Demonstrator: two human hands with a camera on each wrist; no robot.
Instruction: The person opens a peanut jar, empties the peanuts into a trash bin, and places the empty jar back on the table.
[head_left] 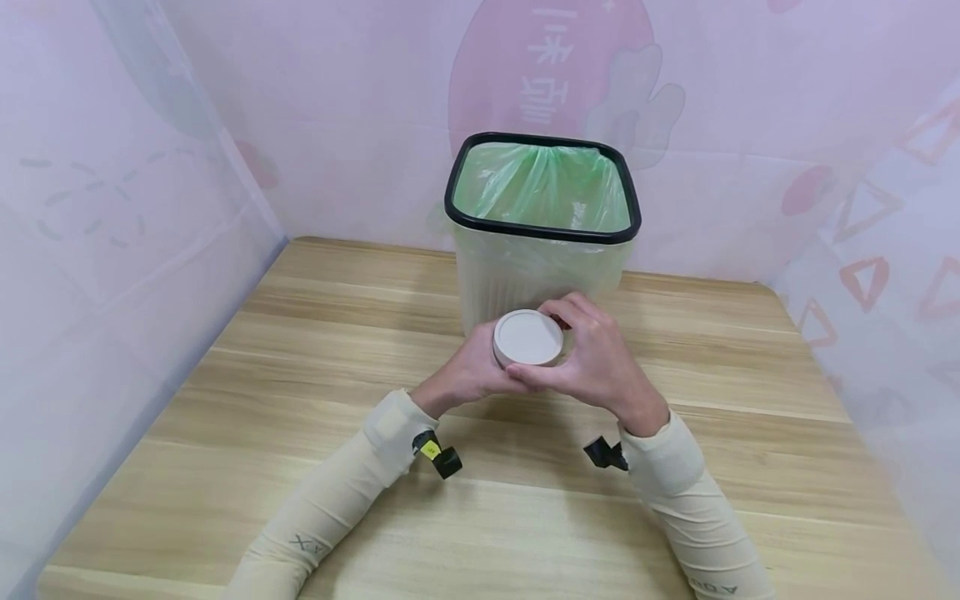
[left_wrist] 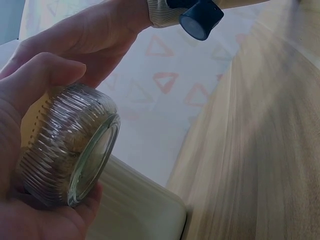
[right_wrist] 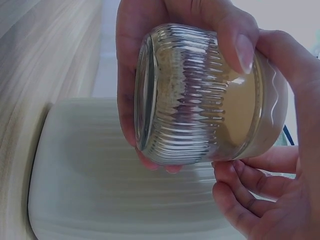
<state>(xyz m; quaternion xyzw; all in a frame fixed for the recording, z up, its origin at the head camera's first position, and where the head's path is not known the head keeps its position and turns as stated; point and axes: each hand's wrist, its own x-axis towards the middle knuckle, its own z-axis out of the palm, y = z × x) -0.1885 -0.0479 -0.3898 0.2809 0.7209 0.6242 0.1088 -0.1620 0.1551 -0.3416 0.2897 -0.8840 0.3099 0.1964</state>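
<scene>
A ribbed clear glass jar with a pale round lid is held between both hands in front of the bin. My left hand wraps round the glass body, its thumb lying along the side in the right wrist view. Around the lid curl the thumb and fingers of my right hand. Something beige shows through the upper glass. The thick glass base faces the left wrist camera. From the head view, the jar's body is hidden under the lid and the hands.
Just beyond the hands stands a pale bin with a black rim, lined with a green plastic bag. It rests on a wood-grain table. Printed pale curtains enclose the back and sides.
</scene>
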